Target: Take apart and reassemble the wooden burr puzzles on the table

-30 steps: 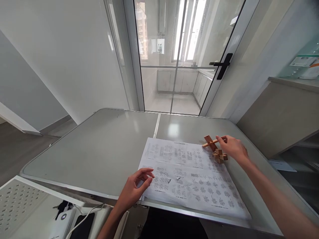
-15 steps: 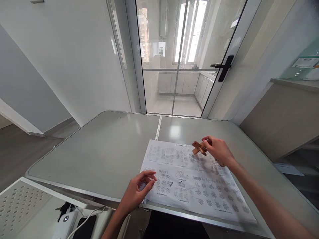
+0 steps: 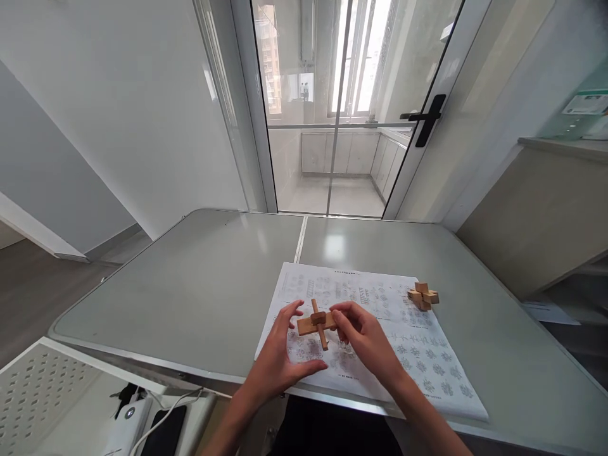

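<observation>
A wooden cross-shaped puzzle is held just above a printed instruction sheet near the front of the grey table. My right hand pinches its right end. My left hand cups it from the left, fingers curled round its left end. A second, smaller wooden puzzle lies on the sheet's far right corner, apart from both hands.
A glass door with a black handle stands behind the table. A counter runs along the right. At lower left a perforated white shelf carries a white power bank, a cable and a dark phone.
My right hand lifted the cross-shaped puzzle from the far right of the sheet and carried it left and nearer to me. My left hand rose to meet it. The smaller puzzle stayed put.
</observation>
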A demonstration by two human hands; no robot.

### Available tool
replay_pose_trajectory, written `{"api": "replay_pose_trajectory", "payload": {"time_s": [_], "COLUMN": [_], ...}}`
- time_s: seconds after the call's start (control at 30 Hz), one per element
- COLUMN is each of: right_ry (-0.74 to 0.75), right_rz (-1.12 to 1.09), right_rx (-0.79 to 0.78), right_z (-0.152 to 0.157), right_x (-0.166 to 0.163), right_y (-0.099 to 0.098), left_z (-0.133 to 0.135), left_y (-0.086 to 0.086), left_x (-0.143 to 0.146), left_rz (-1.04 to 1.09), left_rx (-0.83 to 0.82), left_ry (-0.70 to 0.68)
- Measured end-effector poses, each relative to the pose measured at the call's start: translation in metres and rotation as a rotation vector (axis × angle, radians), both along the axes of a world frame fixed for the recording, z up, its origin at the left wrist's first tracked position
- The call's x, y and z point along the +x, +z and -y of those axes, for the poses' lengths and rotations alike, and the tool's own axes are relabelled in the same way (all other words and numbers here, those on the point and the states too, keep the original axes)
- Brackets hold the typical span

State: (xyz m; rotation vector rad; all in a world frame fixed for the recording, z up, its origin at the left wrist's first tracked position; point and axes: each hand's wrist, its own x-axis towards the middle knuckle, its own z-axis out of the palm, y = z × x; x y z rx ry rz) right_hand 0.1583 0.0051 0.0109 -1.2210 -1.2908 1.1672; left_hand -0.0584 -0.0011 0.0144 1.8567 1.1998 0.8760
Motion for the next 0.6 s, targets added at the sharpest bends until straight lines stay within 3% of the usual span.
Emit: {"api": "replay_pose_trajectory", "payload": {"time_s": [0.3,0.6], "right_ry": [0.051,0.032], "right_rz": [-0.157,-0.158], "right_rx": [-0.086,-0.107], "right_z": [0.017,0.023], "right_x": [-0.015,-0.017], "right_y": [-0.014,-0.019], "left_z": [-0.004,-0.003], "left_y": [-0.013,-0.012], "left_x": [0.005,0.007], "left_rz": [0.078,0.099], "left_rx": [-0.035,-0.096], "left_ry": [-0.068,-0.097]}}
